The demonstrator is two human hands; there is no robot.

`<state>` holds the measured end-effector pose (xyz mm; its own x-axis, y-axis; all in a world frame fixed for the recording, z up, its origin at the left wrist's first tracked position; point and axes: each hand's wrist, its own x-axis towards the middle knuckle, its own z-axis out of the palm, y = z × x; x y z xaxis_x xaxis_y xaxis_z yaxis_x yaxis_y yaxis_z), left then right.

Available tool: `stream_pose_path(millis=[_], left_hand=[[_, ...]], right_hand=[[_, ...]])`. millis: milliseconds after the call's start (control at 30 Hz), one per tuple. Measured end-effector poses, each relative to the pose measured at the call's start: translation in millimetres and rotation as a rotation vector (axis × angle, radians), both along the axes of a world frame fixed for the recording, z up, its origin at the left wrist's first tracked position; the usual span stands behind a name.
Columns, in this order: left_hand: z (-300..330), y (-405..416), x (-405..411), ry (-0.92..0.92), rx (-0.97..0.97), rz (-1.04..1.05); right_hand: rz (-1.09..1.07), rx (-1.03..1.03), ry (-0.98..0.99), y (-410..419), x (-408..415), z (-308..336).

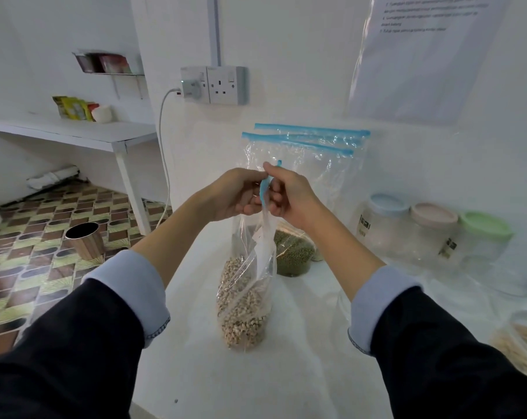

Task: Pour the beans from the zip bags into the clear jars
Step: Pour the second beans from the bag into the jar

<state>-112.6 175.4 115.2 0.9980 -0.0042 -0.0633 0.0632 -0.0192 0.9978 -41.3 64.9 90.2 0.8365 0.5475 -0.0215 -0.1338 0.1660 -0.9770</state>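
The left hand (pixel 232 195) and the right hand (pixel 289 196) meet at the blue zip strip (pixel 263 189) of a clear zip bag of pale beans (pixel 244 300), each hand pinching the strip between thumb and curled fingers, the left from its own side and the right from the other, so the strip stands nearly upright between them. Below the fingers the bag hangs down as a twisted length of clear plastic, and its bean-filled bottom rests on the white table (pixel 301 343). Just behind the fingers, and partly hidden by the right hand, a second zip bag holding green mung beans (pixel 292 252) stands on the table against the white wall (pixel 286 55); two blue zip strips show at the top of the plastic above the hands, so a further bag seems to lean there too. Farther out to the right of the fingers, three clear jars stand in a row by the wall, one with a blue lid (pixel 387 204), one with a pink lid (pixel 433 216) and one with a green lid (pixel 486 226). At the right edge a container of pale grains (pixel 525 343) is only partly in view. To the left of the fingers, on the wall, sits a double socket (pixel 214 85) with a charger and white cable (pixel 164 152), and down on the patterned floor stands a round bin (pixel 84 240).
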Motion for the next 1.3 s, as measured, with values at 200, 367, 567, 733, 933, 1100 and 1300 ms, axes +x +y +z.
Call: stream_pose_path(millis=[200, 367, 567, 733, 933, 1100, 1300], left_hand=[[-11, 2, 2, -0.038, 0.032, -0.021], [-14, 7, 2, -0.099, 0.005, -0.023], [-22, 17, 8, -0.078, -0.030, -0.030], [-24, 20, 9, -0.080, -0.007, 0.007], [-29, 33, 27, -0.098, 0.017, 0.134], [-36, 37, 59, -0.135, 0.067, 0.241], [-32, 39, 67, -0.300, -0.052, 0.321]], right_hand=[[0.065, -0.045, 0.058, -1, 2, 1], [0.201, 0.075, -0.009, -4, 1, -4], [0.302, 0.043, -0.102, -2, 5, -9], [0.366, 0.042, -0.119, -4, 8, -14], [0.363, -0.006, -0.202, -9, 8, -11], [0.448, -0.084, -0.244, -15, 15, -7], [0.325, -0.417, -0.425, -30, 30, 25]])
